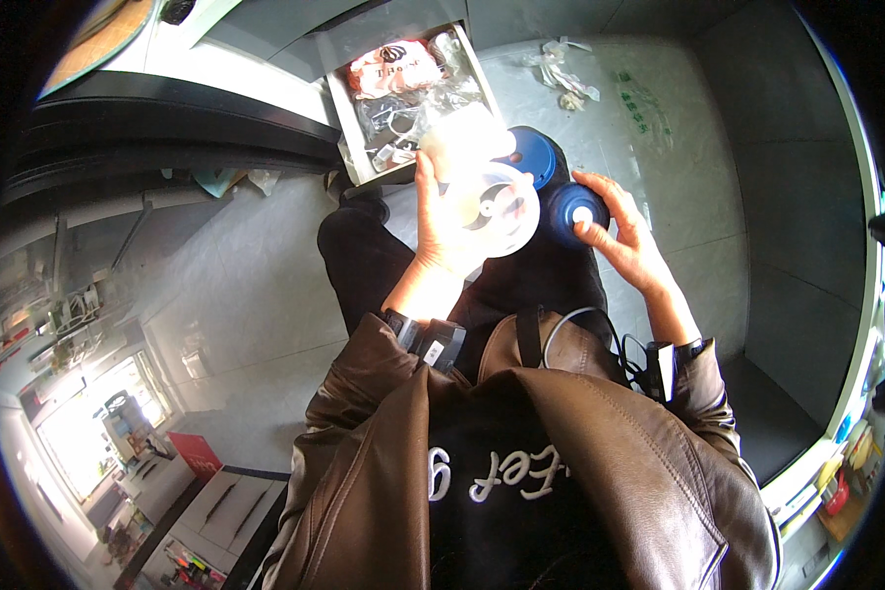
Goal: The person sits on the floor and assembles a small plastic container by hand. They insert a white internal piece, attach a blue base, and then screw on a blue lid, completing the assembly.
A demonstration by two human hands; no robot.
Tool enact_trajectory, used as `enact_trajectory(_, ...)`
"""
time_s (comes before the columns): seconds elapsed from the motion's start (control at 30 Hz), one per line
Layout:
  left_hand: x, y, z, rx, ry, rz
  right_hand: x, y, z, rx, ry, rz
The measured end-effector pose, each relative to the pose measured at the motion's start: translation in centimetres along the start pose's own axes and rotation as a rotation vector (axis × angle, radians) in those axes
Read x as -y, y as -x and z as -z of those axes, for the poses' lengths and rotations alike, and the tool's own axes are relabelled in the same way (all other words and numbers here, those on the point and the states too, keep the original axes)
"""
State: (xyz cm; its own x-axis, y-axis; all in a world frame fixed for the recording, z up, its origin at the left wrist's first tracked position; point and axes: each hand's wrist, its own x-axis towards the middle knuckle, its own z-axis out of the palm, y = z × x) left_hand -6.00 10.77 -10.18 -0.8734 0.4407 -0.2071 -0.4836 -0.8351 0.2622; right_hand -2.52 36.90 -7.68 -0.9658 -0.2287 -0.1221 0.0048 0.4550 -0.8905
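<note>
Over a grey tiled floor, a clear plastic spool sits at chest height, clamped in the left hand. Just beside it, the right hand pinches a dark blue disc. Beyond lies another blue disc, then an open box of bagged parts.

Bare grey tiled floor lies open right of the hands; ahead, an open white cardboard box of bagged parts blocks; crumpled clear wrappers lie beyond.
</note>
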Motion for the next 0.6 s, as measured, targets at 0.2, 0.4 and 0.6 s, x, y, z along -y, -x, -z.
enact_trajectory(0.2, -0.5, 0.2, -0.3, -0.135, 0.085, 0.097, 0.5, 0.1, -1.0, -0.030, 0.201, 0.096)
enact_trajectory(0.4, -0.8, 0.6, -0.8, -0.211, 0.097, 0.069, -0.2, -0.5, -0.9, -0.093, 0.154, 0.123)
enact_trajectory(0.6, -1.8, 1.0, -0.7, -0.113, 0.044, -0.005, -0.9, -0.9, 1.6, -0.335, -0.488, -0.095)
